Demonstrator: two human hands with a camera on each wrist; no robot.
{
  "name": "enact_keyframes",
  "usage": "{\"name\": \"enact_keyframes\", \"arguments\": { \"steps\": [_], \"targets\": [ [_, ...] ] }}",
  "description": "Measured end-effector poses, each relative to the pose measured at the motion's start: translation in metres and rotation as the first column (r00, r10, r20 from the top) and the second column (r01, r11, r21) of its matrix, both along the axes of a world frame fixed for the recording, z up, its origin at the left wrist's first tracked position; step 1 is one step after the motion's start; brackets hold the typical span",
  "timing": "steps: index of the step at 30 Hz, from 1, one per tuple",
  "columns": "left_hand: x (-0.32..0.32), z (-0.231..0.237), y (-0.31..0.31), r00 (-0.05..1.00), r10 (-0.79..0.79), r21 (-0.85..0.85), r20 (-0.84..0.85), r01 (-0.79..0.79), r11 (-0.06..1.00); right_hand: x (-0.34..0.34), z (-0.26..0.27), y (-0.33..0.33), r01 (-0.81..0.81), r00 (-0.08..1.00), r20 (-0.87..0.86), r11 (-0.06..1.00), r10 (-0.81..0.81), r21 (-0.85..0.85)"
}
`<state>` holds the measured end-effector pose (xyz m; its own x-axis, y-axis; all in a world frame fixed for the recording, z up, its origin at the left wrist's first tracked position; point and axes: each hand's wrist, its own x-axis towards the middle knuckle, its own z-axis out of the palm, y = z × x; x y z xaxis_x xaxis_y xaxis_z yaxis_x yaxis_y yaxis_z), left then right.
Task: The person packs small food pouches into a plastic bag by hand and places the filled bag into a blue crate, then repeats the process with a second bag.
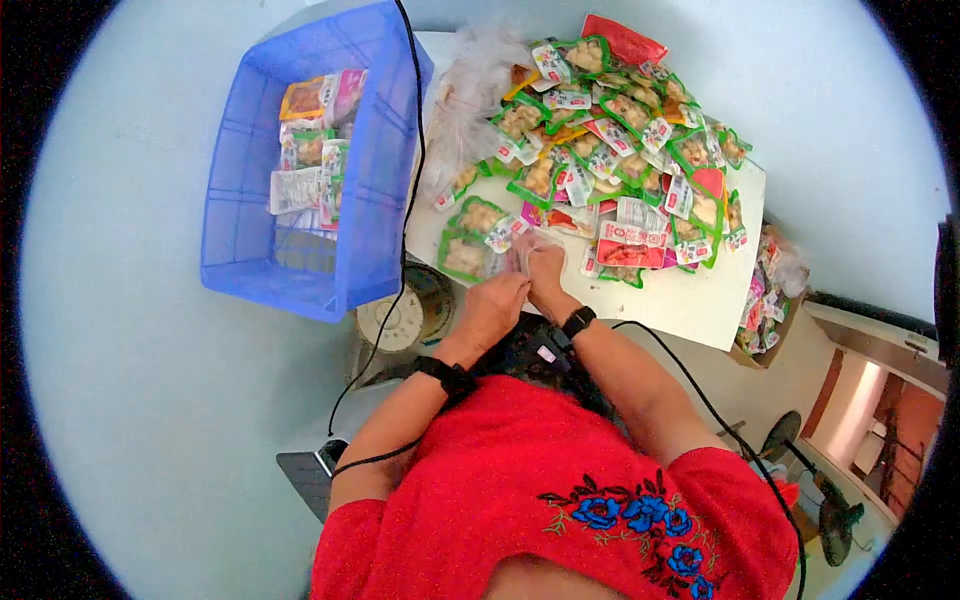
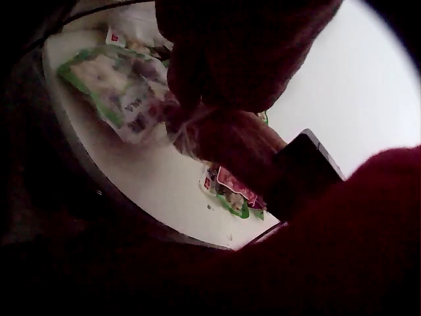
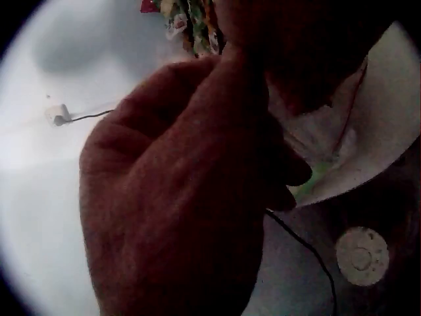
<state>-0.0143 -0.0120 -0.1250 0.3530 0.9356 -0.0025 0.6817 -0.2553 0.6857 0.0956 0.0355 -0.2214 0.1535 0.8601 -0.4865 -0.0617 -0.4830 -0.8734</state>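
Note:
A clear plastic bag (image 2: 141, 125) with green-edged food packets (image 1: 468, 255) inside lies at the table's near left edge. My right hand (image 1: 545, 272), with a dark watch at its wrist, grips the gathered mouth of the bag. Close against it, my left hand (image 1: 492, 312) pinches at the same gathered plastic with curled fingers. In the left wrist view the plastic runs bunched between the two hands, and the left hand's fingers cover part of it. The right wrist view shows mostly the back of a hand (image 3: 177, 184), dark, with the fingertips bent inward.
A heap of green-edged and red food packets (image 1: 620, 150) covers much of the white table (image 1: 690, 310). Loose clear bags (image 1: 470, 100) lie at its back left. A blue crate (image 1: 375, 200) with packets stands left; a box of packets (image 1: 765, 300) sits right. Black cords (image 1: 413, 190) cross the view.

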Motion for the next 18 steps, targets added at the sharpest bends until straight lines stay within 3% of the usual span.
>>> {"name": "enact_keyframes", "arguments": {
  "steps": [1,4,5,7,10,11,14,15,18],
  "targets": [
    [0.0,0.002,0.0,0.999,0.014,0.008,0.034,-0.015,1.0,0.001,0.011,0.001,0.007,1.0,0.01,0.999,-0.006,-0.036],
    [0.001,0.008,-0.002,0.994,0.043,0.016,0.096,-0.045,0.999,0.011,-0.002,0.0,0.021,0.951,-0.304,0.992,-0.057,-0.122],
    [0.002,0.009,-0.002,0.995,0.041,0.011,0.088,-0.042,0.999,0.02,-0.004,-0.005,0.003,0.946,-0.322,0.994,-0.038,-0.106],
    [0.003,0.011,-0.001,0.997,0.042,-0.027,0.061,-0.04,0.999,0.037,0.041,-0.01,-0.032,0.935,-0.354,0.997,0.006,-0.069],
    [0.005,0.014,-0.004,0.999,0.049,-0.114,0.011,-0.047,0.992,0.073,0.064,-0.012,-0.212,0.977,-0.032,0.976,0.21,-0.055],
    [0.006,0.017,-0.005,0.999,0.053,-0.126,-0.001,-0.052,0.991,0.086,0.082,-0.009,-0.281,0.945,0.123,0.945,0.303,-0.171],
    [0.01,0.021,-0.01,0.999,0.046,-0.04,-0.018,-0.047,0.998,0.108,0.073,-0.003,-0.403,0.707,0.645,0.915,0.289,0.032],
    [0.01,0.022,-0.012,0.999,0.045,0.008,-0.019,-0.045,0.999,0.107,0.072,0.001,-0.42,0.708,0.654,0.904,0.269,0.083],
    [0.01,0.029,-0.019,0.986,-0.006,0.016,-0.165,0.009,1.0,0.101,0.073,0.007,-0.588,0.503,0.834,0.797,0.227,0.137]
  ]
}}
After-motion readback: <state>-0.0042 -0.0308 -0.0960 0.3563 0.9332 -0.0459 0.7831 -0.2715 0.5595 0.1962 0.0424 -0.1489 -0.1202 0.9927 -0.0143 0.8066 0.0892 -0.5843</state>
